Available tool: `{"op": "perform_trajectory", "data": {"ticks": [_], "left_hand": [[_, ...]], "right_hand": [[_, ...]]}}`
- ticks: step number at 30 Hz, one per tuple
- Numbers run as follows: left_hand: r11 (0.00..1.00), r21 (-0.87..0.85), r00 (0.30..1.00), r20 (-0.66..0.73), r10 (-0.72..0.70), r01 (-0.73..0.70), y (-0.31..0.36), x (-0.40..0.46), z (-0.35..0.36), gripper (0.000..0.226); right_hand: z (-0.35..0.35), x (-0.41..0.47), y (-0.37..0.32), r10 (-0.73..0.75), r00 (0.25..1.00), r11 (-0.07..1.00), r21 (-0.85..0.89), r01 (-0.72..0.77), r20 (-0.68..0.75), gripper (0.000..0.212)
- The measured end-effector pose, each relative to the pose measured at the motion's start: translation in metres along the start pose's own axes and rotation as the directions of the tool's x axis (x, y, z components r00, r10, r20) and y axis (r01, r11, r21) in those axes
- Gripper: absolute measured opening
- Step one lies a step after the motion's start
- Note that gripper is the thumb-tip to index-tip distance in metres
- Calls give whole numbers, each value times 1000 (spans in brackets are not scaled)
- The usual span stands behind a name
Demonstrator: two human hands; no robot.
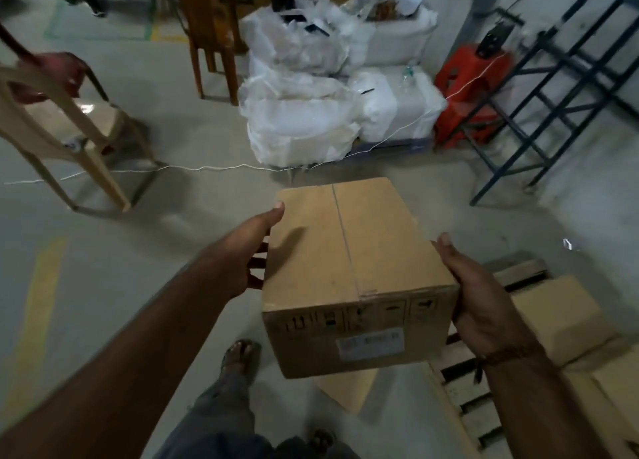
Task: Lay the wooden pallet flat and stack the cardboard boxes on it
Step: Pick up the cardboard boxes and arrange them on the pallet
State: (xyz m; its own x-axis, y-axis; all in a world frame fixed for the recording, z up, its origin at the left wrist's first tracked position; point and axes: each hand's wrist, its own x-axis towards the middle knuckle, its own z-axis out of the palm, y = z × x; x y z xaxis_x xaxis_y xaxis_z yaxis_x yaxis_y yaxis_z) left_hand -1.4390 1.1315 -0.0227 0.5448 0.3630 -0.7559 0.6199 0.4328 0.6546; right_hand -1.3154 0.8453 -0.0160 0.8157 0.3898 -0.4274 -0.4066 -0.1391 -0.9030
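We carry a cardboard box (349, 275) in the air in front of us, above the concrete floor (173, 130), taped seam on top and a white label on the near face. Our left hand (249, 254) presses flat against its left side, thumb lying along the top edge and fingers straight down the wall, so that grip is open and pushing. Our right hand (480, 296) cups the right side near the front corner, thumb on top and fingers wrapped under out of view, a closed grip on the box.

Low on the right lies the wooden pallet (460, 389), flat on the floor, with more boxes (567, 320) already resting on its slats. Another piece of cardboard (349, 389) shows on the floor just below the carried box. Our sandalled foot (240, 355) stands beside it.

Farther off sit bundles wrapped in white plastic (311, 113), a red stool (470, 88) next to them, a dark metal rack (560, 88) on the right, a beige plastic chair (65, 120) on the left and a brown chair (214, 26) behind. A white cord (207, 168) trails across the floor.
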Motion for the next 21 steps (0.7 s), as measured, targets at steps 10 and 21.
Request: {"op": "perform_trajectory", "data": {"ticks": [10,21], "left_hand": [[977,171,976,200,91,-126,136,128,-13,100],[921,386,881,451,-140,-51,242,254,102,131]], "right_hand": [[64,74,1,-53,957,945,-325,-45,-285,115],[22,184,35,-373,721,694,-692,-200,-583,77]]}}
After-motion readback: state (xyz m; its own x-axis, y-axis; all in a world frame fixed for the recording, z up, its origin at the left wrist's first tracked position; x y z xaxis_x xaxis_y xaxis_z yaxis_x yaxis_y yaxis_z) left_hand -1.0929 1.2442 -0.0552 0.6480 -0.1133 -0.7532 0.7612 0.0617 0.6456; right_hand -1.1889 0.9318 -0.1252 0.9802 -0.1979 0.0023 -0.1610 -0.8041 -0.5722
